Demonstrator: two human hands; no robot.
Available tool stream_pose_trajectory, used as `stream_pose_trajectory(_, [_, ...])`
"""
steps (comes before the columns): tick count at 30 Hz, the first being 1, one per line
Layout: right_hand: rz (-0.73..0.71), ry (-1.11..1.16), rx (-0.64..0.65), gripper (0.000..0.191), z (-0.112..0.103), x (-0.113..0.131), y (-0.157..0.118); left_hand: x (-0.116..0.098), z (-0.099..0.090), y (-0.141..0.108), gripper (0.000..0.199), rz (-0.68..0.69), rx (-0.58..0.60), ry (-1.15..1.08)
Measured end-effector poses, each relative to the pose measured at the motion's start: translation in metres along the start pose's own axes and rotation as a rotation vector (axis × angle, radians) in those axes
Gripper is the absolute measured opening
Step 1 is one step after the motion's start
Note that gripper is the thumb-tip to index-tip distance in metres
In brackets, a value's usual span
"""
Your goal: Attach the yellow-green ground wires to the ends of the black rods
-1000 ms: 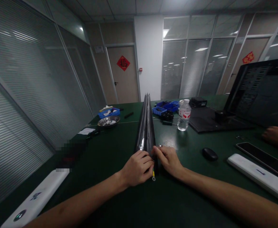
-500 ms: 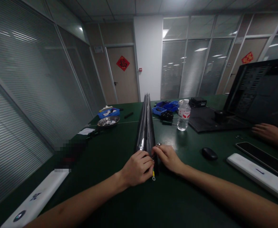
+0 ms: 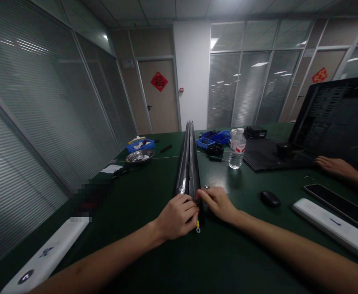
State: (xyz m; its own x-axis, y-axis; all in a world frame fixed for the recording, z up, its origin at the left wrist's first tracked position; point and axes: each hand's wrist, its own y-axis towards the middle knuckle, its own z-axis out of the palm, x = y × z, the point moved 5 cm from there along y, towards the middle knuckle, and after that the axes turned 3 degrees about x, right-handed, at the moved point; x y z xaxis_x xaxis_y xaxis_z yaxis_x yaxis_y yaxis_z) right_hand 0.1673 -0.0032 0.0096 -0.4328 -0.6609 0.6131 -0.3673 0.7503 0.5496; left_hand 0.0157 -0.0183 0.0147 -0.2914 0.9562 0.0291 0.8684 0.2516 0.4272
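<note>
A long black metal profile (image 3: 183, 171), shiny and grooved down its middle, lies pointing away from me on the green table. Over its near end, my left hand (image 3: 177, 216) is closed with curled fingers. Below those fingertips hangs a short yellow-green wire (image 3: 198, 223) ending in a ring terminal (image 3: 198, 230). My right hand (image 3: 217, 202) is closed in a pinch against the right side of the same end, its fingertips close to the left ones. What it pinches is hidden. A small shiny metal bit shows by its index finger.
Right of the profile stand a water bottle (image 3: 236, 150), blue bins (image 3: 205, 143), a screwdriver (image 3: 216, 158) and a mouse (image 3: 270, 198). A metal dish (image 3: 140, 156) is at left. White bars (image 3: 334, 222) lie on both sides. Another person's hand (image 3: 334, 165) rests by a large dark panel (image 3: 334, 118).
Both my hands stay almost still at the profile's end. The other person's hand at the right has shifted slightly left and up.
</note>
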Motion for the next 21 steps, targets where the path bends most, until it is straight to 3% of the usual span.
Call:
stream_pose_trajectory(6, [0.029, -0.048, -0.109, 0.045, 0.0029, 0.0084, -0.0047, 0.0003, 0.0005, 0.0, 0.021, -0.004, 0.01, 0.024])
stream_pose_trajectory(12, [0.186, 0.052, -0.323, 0.048, -0.0059, 0.0036, -0.0074, 0.0004, 0.0001, -0.0003, 0.021, -0.011, 0.025, 0.004])
stream_pose_trajectory(21, [0.088, -0.013, -0.201, 0.044, 0.0022, 0.0044, -0.005, -0.0011, -0.0016, 0.0013, 0.02, -0.005, -0.005, 0.014])
